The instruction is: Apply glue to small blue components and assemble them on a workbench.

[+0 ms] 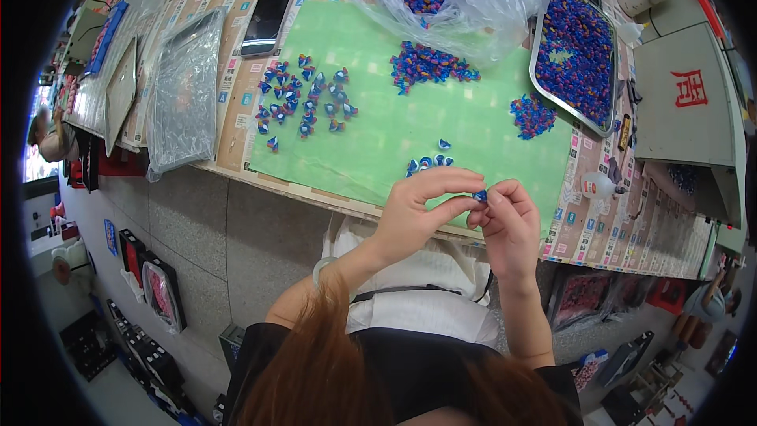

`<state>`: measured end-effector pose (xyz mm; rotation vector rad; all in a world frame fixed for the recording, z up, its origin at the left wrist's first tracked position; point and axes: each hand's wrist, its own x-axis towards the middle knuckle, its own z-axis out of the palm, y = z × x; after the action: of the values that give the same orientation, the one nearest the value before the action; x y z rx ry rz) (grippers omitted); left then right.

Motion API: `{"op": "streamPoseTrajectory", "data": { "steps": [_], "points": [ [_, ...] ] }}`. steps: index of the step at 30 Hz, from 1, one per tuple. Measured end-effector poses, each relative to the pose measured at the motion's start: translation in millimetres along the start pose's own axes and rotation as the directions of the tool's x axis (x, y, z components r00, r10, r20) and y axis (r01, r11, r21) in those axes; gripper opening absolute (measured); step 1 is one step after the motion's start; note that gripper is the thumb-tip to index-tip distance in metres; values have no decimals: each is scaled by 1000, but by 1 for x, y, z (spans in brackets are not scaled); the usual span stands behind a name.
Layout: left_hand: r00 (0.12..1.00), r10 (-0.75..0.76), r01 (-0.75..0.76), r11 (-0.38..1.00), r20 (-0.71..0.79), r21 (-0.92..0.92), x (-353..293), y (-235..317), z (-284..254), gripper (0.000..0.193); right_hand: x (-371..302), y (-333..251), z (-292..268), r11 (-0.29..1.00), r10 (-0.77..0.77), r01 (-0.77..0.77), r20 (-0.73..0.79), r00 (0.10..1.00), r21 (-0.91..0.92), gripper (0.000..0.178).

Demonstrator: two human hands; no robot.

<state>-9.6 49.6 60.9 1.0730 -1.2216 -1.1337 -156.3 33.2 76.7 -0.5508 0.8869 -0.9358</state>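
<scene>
A small blue plastic piece (479, 196) is pinched between the fingertips of my two hands, above the near edge of the green mat (371, 142). My left hand (422, 203) is closed on it from the left, thumb and forefinger together. From the right, my right hand (511, 219) is closed at the same piece, its fingertips partly hiding it. Just beyond my left hand lie several blue-and-white pieces (426, 163). Loose blue, red and yellow pieces form a heap (426, 65) and a smaller pile (533, 116). Spaced-out pieces (292, 99) with white parts lie at the mat's left.
A metal tray (536, 71) full of coloured pieces stands at the right. A see-through plastic bag (481, 12) covers the mat's far side. Left of the mat are a phone (269, 19) and a plastic-wrapped tray (185, 91). A white bottle (599, 184) and grey box (688, 95) stand right.
</scene>
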Motion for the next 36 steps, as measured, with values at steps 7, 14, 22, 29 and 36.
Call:
{"op": "streamPoseTrajectory", "data": {
  "steps": [7, 14, 22, 29, 36],
  "points": [
    [902, -407, 406, 679, 148, -611, -1, -1, 0, 14, -11, 0, 12, 887, -249, 243, 35, 968, -392, 15],
    [870, -455, 456, 598, 189, -659, -5, 0, 3, 12, -10, 7, 2, 648, -501, 462, 118, 857, -605, 10],
    [843, -488, 514, 599, 229, -614, 1, -6, 8, 11, -4, 6, -11, 432, -556, 533, 250, 792, -728, 16],
    [807, -567, 473, 452, 166, -756, 0, -17, -3, 15, 5, -7, -71, 228, -957, 459, -111, 267, -859, 75],
    [785, -590, 483, 396, 186, -781, 3, -16, -8, 19, 25, -40, -187, 668, -674, 281, -399, 622, -689, 46]
  ]
}}
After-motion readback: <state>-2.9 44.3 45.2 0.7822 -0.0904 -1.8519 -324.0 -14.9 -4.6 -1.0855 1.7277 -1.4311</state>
